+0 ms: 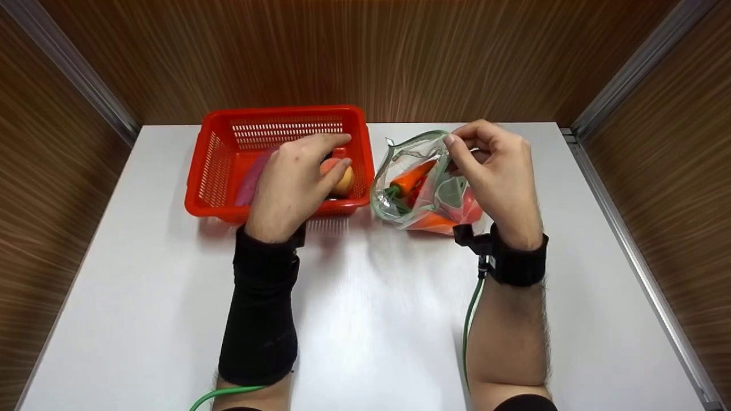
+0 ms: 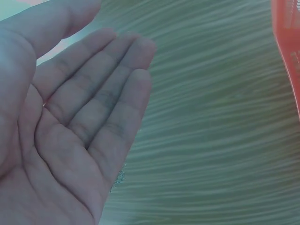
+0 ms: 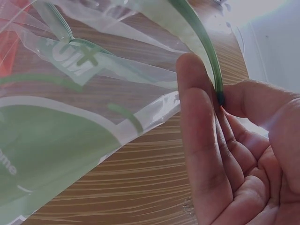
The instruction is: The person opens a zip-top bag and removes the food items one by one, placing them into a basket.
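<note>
My left hand (image 1: 291,180) hovers over the red plastic basket (image 1: 285,110), its fingers relaxed and thumb apart. In the left wrist view the palm (image 2: 65,145) holds nothing. Inside the basket lie a long purple item (image 1: 249,181) and a round yellow-red fruit (image 1: 344,184), both partly hidden by the hand. To the right, my right hand (image 1: 499,177) pinches the green-edged rim of a clear zip bag (image 1: 449,193) between thumb and fingers; the right wrist view shows the pinched zip edge (image 3: 208,47). The bag's mouth gapes, with an orange carrot (image 1: 412,177) and red items (image 1: 471,206) inside.
Basket and bag stand side by side on a white table (image 1: 371,319), near its back edge. Wood-grain panels (image 1: 400,57) rise behind and on both sides. Green cables (image 1: 473,308) run along the forearms from the wrist straps.
</note>
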